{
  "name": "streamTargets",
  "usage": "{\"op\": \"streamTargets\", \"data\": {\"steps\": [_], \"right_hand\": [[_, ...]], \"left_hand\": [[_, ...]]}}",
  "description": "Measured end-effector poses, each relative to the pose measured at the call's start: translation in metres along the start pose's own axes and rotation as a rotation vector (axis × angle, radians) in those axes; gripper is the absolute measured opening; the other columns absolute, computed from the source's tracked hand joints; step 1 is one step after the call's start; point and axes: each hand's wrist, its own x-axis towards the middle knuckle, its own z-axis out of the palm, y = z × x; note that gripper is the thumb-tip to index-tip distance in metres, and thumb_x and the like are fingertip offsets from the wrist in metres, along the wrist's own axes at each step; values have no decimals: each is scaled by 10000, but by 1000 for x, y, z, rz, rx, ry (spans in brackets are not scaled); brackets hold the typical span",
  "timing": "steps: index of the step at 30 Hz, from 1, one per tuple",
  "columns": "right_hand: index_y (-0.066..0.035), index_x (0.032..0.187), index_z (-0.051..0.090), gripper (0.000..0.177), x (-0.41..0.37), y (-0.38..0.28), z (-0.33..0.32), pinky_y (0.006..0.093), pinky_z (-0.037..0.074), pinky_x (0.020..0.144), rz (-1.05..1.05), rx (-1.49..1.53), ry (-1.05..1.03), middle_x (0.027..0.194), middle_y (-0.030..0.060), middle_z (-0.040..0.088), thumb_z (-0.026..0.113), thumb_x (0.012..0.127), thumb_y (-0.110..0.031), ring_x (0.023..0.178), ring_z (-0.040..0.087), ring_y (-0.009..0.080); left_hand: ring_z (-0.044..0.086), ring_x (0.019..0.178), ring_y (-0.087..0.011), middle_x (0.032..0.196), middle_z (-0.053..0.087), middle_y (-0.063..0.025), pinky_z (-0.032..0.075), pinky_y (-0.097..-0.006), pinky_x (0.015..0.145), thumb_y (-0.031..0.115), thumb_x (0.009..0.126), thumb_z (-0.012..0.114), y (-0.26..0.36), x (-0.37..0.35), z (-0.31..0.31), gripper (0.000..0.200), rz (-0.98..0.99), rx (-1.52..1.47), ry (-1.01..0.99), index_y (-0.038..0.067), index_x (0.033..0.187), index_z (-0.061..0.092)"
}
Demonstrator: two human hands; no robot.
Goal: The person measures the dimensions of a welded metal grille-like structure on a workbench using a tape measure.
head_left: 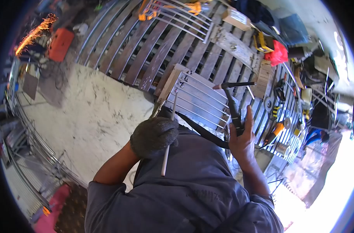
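Note:
My left hand (155, 136), in a dark work glove, is closed round a thin pale metal rod (165, 162). The rod's upper end reaches over the left edge of a small frame of parallel metal bars (202, 101). That frame lies on a flat grey plate in front of my body. My bare right hand (243, 143) holds a black TIG welding torch (233, 108) by its handle, index finger stretched upward. The torch head is above the frame's right side. A black cable (202, 131) runs across my waist towards the right hand.
A slatted bench (161, 58) spans the far side, bearing a larger barred frame (184, 17) and a cardboard box (236, 19). At right are an orange-and-black power tool (276, 133), a disc (268, 104) and a red bag (276, 53). Sparks (35, 35) fly at upper left near a red case (60, 44).

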Motion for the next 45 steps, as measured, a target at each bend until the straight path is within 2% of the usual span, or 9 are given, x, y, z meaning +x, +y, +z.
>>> {"op": "streamTargets", "data": {"steps": [2, 5, 10, 15, 19, 27, 36, 38, 45], "right_hand": [[-78, 1768, 232, 901, 0, 0, 16, 492, 554, 704, 74, -5, 105, 852, 184, 657, 742, 1027, -112, 744, 715, 361], [-83, 1764, 242, 916, -53, 63, -29, 494, 563, 744, 161, 142, 240, 866, 179, 658, 762, 1010, -102, 797, 728, 353], [-116, 1768, 260, 932, -93, 115, -30, 374, 508, 657, 125, 170, 385, 811, 114, 663, 779, 997, -36, 679, 607, 190], [-125, 1771, 247, 951, -110, 126, -21, 401, 520, 671, 136, 261, 353, 807, 135, 668, 787, 992, -52, 675, 629, 238], [-124, 1775, 195, 980, -116, 112, -20, 505, 577, 762, 213, 331, 189, 889, 254, 723, 771, 984, -76, 805, 757, 430], [-103, 1779, 132, 1012, -118, 74, 0, 566, 573, 740, 167, 290, 131, 836, 284, 712, 754, 982, -86, 807, 749, 524], [-94, 1780, 121, 1080, -150, 66, 50, 545, 574, 766, 144, 130, 173, 960, 258, 706, 811, 951, -127, 842, 741, 454], [-117, 1785, 104, 1093, -166, 48, 54, 565, 563, 740, 302, 177, 104, 929, 242, 702, 813, 953, -137, 821, 739, 463], [-145, 1787, 126, 1111, -218, -4, 99, 521, 549, 709, 538, 144, 283, 924, 227, 689, 839, 936, -130, 777, 710, 422]], "left_hand": [[785, 1024, -344, 1196, 759, -98, 655, -462, 852, 223, 737, 942, -25, -2, -12, 461, -10, -10, -13, 118, 1133, 731], [777, 975, -345, 1179, 750, -103, 647, -457, 803, 190, 751, 924, 41, 25, -20, 415, 60, 145, -105, 112, 1106, 725], [763, 889, -338, 990, 752, -74, 615, -454, 742, 172, 876, 848, 89, 32, -22, 236, -34, 278, -229, 129, 1059, 706], [752, 870, -410, 970, 765, -163, 579, -551, 746, 310, 1046, 694, 113, 23, -26, 204, -475, 453, -821, 107, 1061, 705], [754, 900, -440, 952, 772, -191, 567, -595, 790, 365, 1067, 654, 111, 5, -34, 263, -628, 451, -932, 108, 1081, 702], [763, 932, -435, 983, 788, -185, 576, -598, 803, 398, 1080, 620, 75, 7, -59, 294, -597, 458, -912, 124, 1088, 726], [748, 965, -451, 1014, 773, -212, 570, -598, 818, 242, 1036, 646, -46, 13, -85, 160, -502, 419, -778, 111, 1079, 727], [752, 1003, -465, 1046, 762, -251, 590, -593, 837, 109, 1002, 625, -86, 16, -80, 168, -481, 435, -622, 99, 1130, 734], [741, 1002, -458, 1115, 735, -221, 611, -560, 819, 72, 960, 635, -191, 95, -20, 279, -195, 496, -468, 124, 1206, 754]]}}
